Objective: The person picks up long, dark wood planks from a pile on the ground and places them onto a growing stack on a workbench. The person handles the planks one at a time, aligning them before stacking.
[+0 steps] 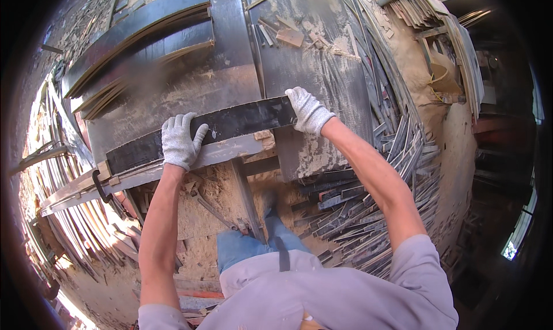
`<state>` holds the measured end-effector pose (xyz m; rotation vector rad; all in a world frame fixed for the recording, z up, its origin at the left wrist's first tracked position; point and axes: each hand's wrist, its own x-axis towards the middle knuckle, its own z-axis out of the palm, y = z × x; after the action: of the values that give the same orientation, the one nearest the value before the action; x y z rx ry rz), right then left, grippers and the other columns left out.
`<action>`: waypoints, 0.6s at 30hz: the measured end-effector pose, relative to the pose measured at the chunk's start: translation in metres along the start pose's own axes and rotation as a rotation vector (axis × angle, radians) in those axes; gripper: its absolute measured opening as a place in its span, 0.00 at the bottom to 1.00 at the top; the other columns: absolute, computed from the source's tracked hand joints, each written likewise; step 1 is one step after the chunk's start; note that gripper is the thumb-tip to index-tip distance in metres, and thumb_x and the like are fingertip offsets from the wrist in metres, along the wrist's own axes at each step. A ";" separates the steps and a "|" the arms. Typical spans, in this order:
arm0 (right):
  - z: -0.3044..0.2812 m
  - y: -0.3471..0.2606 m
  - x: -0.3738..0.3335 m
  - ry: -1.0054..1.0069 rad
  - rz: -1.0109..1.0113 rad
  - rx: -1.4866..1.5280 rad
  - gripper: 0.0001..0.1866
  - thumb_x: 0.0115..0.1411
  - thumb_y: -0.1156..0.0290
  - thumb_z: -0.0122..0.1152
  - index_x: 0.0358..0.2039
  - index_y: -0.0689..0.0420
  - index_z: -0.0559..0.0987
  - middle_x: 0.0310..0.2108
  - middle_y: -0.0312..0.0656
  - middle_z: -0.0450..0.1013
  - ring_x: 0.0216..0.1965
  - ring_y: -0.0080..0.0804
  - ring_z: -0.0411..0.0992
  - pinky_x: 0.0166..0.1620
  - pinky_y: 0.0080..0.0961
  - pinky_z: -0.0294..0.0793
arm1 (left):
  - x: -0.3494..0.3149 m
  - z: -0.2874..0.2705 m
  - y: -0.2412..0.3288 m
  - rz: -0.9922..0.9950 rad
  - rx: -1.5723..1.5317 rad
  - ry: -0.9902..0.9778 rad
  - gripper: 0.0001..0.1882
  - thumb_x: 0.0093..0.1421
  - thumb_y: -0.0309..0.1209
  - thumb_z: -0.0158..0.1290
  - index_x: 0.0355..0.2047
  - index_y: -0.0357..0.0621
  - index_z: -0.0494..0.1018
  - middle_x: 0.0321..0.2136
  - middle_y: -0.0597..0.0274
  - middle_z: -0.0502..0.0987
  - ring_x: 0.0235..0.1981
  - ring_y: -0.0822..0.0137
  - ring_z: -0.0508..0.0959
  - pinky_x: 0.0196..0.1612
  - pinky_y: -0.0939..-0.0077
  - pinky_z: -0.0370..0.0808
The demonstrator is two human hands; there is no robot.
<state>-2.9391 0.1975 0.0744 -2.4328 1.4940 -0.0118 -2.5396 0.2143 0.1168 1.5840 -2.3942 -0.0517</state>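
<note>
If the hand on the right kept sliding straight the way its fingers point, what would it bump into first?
The right hand grips the end of a dark board strip, fingers pointing away across the dusty saw table. Straight on looks like bare tabletop, then probably the small wood offcuts near the far edge, though depth is hard to judge.

Sawdust is covering the floor [207, 212] below the near edge of the dark, dusty tabletop [322, 71], and heaps of thin grey offcut strips [368, 215] are lying fanned out past its right edge. More long strips [69, 226] are piling up beyond the left edge, while stacked curved panels [138, 25] are resting at the far left corner. Daylight is coming through a window [521, 232] at the far right.
</note>
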 end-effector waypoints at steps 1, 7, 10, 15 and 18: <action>0.002 0.002 0.000 0.036 -0.034 -0.020 0.46 0.41 0.70 0.75 0.61 0.67 0.66 0.51 0.60 0.69 0.56 0.61 0.70 0.61 0.49 0.73 | -0.001 0.001 0.000 -0.003 0.003 0.001 0.24 0.67 0.49 0.59 0.53 0.43 0.76 0.44 0.52 0.79 0.48 0.48 0.76 0.59 0.51 0.70; -0.009 -0.001 -0.002 0.024 -0.031 0.016 0.44 0.41 0.69 0.76 0.59 0.66 0.67 0.50 0.59 0.70 0.54 0.60 0.72 0.59 0.47 0.74 | -0.004 0.003 -0.001 0.013 0.030 0.020 0.23 0.67 0.49 0.60 0.53 0.44 0.76 0.44 0.52 0.79 0.48 0.47 0.76 0.59 0.51 0.70; -0.009 0.002 -0.003 0.045 -0.032 0.008 0.44 0.41 0.68 0.77 0.59 0.66 0.68 0.49 0.59 0.71 0.54 0.60 0.72 0.59 0.47 0.75 | -0.002 0.002 0.001 0.004 0.026 -0.005 0.24 0.70 0.49 0.57 0.54 0.44 0.75 0.45 0.50 0.78 0.49 0.45 0.76 0.59 0.50 0.70; -0.012 0.002 -0.001 0.066 -0.059 0.022 0.44 0.41 0.68 0.77 0.59 0.66 0.69 0.50 0.60 0.72 0.54 0.60 0.72 0.60 0.47 0.75 | -0.002 0.002 -0.001 0.000 0.028 -0.008 0.23 0.71 0.49 0.55 0.54 0.44 0.75 0.46 0.50 0.78 0.50 0.46 0.76 0.59 0.51 0.70; -0.013 0.002 0.002 0.078 -0.067 0.002 0.41 0.42 0.68 0.76 0.57 0.66 0.70 0.49 0.59 0.73 0.54 0.58 0.73 0.59 0.45 0.76 | -0.001 0.004 -0.002 0.018 0.050 0.036 0.23 0.69 0.50 0.58 0.53 0.45 0.76 0.44 0.51 0.79 0.48 0.47 0.76 0.59 0.51 0.70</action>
<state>-2.9425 0.1922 0.0856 -2.5062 1.4431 -0.1236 -2.5380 0.2140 0.1119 1.5712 -2.3998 0.0408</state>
